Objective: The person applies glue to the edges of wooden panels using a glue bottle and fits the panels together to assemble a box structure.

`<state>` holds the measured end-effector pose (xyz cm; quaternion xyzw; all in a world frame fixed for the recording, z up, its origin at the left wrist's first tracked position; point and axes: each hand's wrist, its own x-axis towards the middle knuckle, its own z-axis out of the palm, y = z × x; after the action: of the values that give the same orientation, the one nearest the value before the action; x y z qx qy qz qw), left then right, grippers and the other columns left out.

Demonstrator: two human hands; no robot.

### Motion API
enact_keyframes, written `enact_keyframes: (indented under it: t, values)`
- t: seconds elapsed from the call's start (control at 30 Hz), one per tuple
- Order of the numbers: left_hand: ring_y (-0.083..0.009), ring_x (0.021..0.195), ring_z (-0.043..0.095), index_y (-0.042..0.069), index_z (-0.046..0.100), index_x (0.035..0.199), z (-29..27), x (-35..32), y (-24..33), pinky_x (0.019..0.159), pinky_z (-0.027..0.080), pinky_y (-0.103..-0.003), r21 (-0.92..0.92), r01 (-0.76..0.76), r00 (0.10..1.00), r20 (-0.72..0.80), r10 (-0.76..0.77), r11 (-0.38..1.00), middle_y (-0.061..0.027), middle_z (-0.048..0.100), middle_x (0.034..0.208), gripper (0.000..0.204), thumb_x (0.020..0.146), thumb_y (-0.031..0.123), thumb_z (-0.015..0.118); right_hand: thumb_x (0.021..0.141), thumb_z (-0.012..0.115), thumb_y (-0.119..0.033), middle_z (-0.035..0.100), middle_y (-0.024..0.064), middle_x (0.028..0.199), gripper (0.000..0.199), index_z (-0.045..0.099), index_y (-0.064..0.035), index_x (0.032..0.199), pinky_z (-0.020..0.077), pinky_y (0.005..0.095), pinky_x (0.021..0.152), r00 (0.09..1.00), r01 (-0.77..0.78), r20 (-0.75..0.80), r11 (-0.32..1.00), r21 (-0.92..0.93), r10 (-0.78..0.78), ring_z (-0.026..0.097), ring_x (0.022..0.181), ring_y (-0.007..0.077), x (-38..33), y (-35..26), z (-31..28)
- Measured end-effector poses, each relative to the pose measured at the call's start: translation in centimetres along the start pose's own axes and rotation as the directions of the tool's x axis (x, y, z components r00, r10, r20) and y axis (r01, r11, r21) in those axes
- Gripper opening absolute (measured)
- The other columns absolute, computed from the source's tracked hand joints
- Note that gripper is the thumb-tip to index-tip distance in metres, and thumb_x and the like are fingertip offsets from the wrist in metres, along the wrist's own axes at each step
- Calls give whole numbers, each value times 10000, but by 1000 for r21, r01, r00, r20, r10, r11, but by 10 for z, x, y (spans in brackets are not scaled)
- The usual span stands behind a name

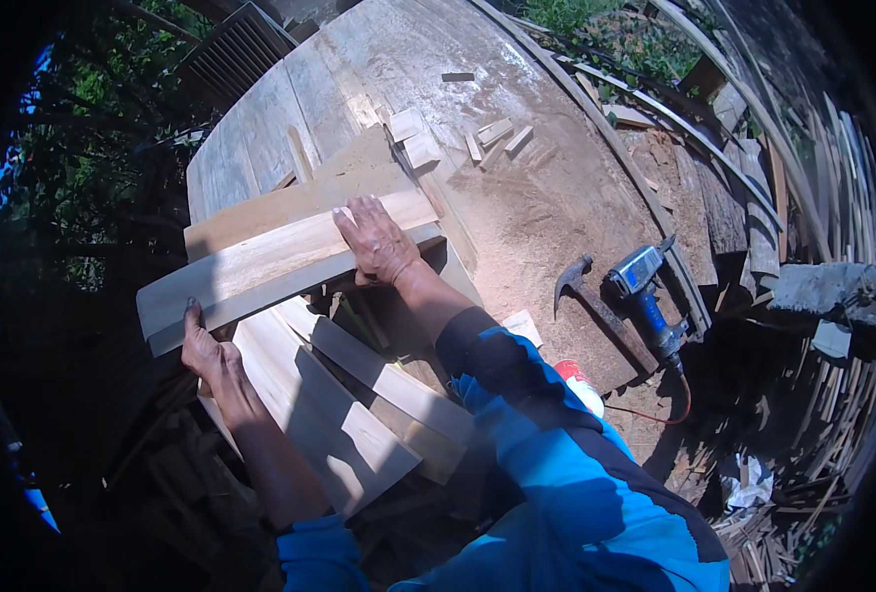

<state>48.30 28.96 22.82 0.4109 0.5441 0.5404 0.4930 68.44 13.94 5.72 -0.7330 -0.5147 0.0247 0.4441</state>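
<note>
A pale wooden board (260,259) spans the space between my hands, its upper face sunlit and its near face partly shaded. My left hand (213,355) grips the board's lower left end, thumb up against the near face. Close to the other end, my right hand (380,245) is closed over the board, its fingers lying across the top face. Behind it a browner plank (290,205) rests on the worktable. Below, between my forearms, a wide pale board (324,414) and a narrower board (383,377) slope toward me.
The wooden worktable (566,197) carries several small offcuts (497,133) and sawdust. At its right edge lie a claw hammer (601,311) and a blue nail gun (645,296) with an orange hose. A red-and-white container (578,385) stands beside my right sleeve. Scrap strips (833,187) pile up beyond.
</note>
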Motion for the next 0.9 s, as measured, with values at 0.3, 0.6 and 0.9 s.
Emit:
enact_keyframes:
  t: [0.3,0.6,0.9]
  values:
    - [-282,874,701,-75,625,1078,3,-3,2,730,635,-441,21,-9,1000,13,9,1000,-162,678,1057,307,825,62,729,385,915,-241,432,278,1380,1143,412,-21,1387,274,494,1170,1000,-5,14,1000,4,5,397,1324,457,1,1,-4]
    - [-277,880,702,-61,630,1076,-1,3,1,727,638,-434,23,-12,1000,25,11,1000,-155,678,1052,286,832,59,719,364,914,-225,436,278,1376,1153,415,-8,1380,272,494,1172,1000,-4,15,1000,16,4,400,1320,460,1,1,-3]
    - [-253,849,708,-55,627,1085,1,1,1,693,646,-408,19,-8,999,37,7,1000,-144,685,1034,296,830,57,726,366,917,-227,434,283,1377,1164,406,-8,1388,262,492,1176,1000,1,18,1000,13,-1,398,1318,465,2,2,-3]
